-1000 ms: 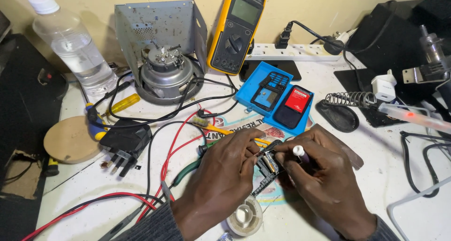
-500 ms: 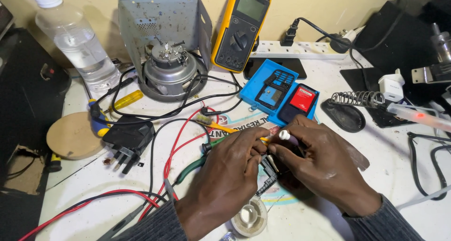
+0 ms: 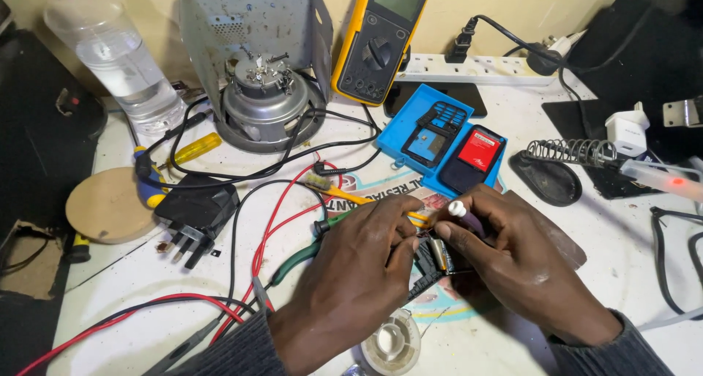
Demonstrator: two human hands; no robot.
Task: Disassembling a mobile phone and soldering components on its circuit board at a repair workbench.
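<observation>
Both my hands meet over the middle of a white workbench. My left hand (image 3: 351,273) pinches a small electronic part with thin wire leads (image 3: 437,253) between its fingertips. My right hand (image 3: 512,262) grips a dark-handled tool with a white cap (image 3: 458,210) and also touches the small part. A small dark circuit board (image 3: 425,270) lies under the fingers, mostly hidden. A yellow toothbrush (image 3: 344,193) and green-handled pliers (image 3: 300,257) lie just left of my left hand.
A yellow multimeter (image 3: 381,35) leans at the back beside a grey motor in a metal housing (image 3: 267,101). A blue tray (image 3: 439,138), soldering iron stand (image 3: 567,156), water bottle (image 3: 117,61), black plug (image 3: 194,215), solder spool (image 3: 392,341) and red and black leads (image 3: 271,229) surround my hands.
The view has moved closer and slightly down. My hands stay together on the small part, with the white-capped tool shifting a little in my right hand.
</observation>
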